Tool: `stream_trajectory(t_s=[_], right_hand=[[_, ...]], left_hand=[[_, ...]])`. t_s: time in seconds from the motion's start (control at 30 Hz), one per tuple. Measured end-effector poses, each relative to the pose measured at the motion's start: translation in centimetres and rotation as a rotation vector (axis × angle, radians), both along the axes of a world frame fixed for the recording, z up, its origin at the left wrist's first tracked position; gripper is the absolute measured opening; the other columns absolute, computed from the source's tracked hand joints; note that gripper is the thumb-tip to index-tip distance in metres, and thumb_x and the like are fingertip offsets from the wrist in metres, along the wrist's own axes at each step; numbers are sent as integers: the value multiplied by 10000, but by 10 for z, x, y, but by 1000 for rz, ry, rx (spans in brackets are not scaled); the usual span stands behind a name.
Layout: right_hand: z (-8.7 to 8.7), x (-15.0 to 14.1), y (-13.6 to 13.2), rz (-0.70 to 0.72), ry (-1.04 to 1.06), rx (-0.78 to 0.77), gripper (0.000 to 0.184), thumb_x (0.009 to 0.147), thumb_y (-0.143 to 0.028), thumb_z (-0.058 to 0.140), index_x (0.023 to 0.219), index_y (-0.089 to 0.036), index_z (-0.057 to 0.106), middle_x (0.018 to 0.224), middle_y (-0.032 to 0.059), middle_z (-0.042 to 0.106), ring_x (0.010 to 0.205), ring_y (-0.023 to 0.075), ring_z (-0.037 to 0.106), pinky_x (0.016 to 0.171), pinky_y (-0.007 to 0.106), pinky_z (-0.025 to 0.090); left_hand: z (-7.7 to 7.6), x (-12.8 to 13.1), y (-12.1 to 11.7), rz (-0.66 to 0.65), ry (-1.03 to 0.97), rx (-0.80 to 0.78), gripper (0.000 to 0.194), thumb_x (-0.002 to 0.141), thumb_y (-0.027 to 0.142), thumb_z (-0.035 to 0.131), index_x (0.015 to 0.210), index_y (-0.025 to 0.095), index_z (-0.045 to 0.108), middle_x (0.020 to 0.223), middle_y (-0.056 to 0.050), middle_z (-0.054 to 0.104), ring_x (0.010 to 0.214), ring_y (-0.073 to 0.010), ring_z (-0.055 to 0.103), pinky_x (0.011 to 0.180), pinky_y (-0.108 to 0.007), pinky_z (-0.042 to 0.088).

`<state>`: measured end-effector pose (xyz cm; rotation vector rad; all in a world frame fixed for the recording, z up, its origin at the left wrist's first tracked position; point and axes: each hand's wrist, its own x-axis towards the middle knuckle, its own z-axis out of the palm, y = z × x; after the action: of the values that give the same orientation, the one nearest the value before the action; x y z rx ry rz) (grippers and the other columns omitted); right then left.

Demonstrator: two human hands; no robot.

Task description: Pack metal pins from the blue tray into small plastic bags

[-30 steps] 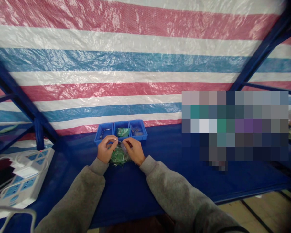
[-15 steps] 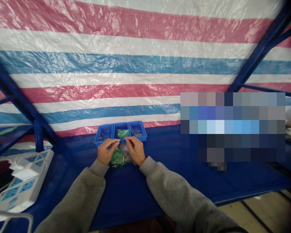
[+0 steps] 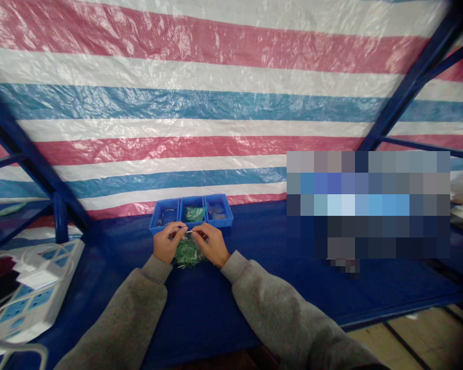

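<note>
My left hand [image 3: 165, 242] and my right hand [image 3: 211, 244] hold a thin, small metal part [image 3: 187, 231] between their fingertips, just in front of a blue three-compartment tray [image 3: 191, 216]. Under my hands lies a heap of green plastic bags or small green parts [image 3: 188, 255], partly hidden by my fingers. The tray's left compartment holds thin metal wires [image 3: 166, 214]. Green pieces [image 3: 195, 214] fill the middle one, and small dark items [image 3: 216, 210] sit in the right one.
A white power strip [image 3: 31, 293] with cables lies at the left of the blue-covered table [image 3: 200, 318]. Behind it hangs a striped tarpaulin [image 3: 177, 113] on a blue steel frame [image 3: 405, 87]. A blurred patch [image 3: 366, 205] hides the right side.
My fingertips have come a little closer together around the small metal part. The whole scene sits slightly lower in the view.
</note>
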<state>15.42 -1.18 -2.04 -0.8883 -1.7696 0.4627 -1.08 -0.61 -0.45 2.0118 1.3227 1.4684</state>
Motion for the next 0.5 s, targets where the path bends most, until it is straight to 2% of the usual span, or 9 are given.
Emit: stream_trajectory(t_s=[0.1,0.27,0.4,0.5], right_hand=[[3,0,-2,27,-8,7,188,871,-304,501,916,-181,636,769,30,604,670,127,545,639,224,441],[5,-1,-2,4,-7,-9,190,879,-291,483,827,-180,628,764,27,611,679,128,546,640,226,434],[2,-2,0,-58,85,-58,183,883,-278,470,851,-175,618,777,23,627,682,126,560,643,226,438],[0,-2,1,-75,130,-93,188,882,-283,468,851,-172,616,768,23,628,681,127,567,629,221,441]], left_hand=[[0,0,-1,-15,-7,-12,196,761,342,618,850,168,624,538,37,594,488,-105,573,521,-191,464],[2,3,-3,-44,-100,-75,213,737,333,642,867,164,628,531,32,598,467,-105,554,494,-196,462],[3,3,0,-94,-230,-158,296,693,334,685,917,146,640,642,-7,653,542,-126,592,520,-216,492],[2,3,3,-87,-241,-193,254,662,341,710,803,132,680,736,-44,678,604,-142,608,550,-230,508]])
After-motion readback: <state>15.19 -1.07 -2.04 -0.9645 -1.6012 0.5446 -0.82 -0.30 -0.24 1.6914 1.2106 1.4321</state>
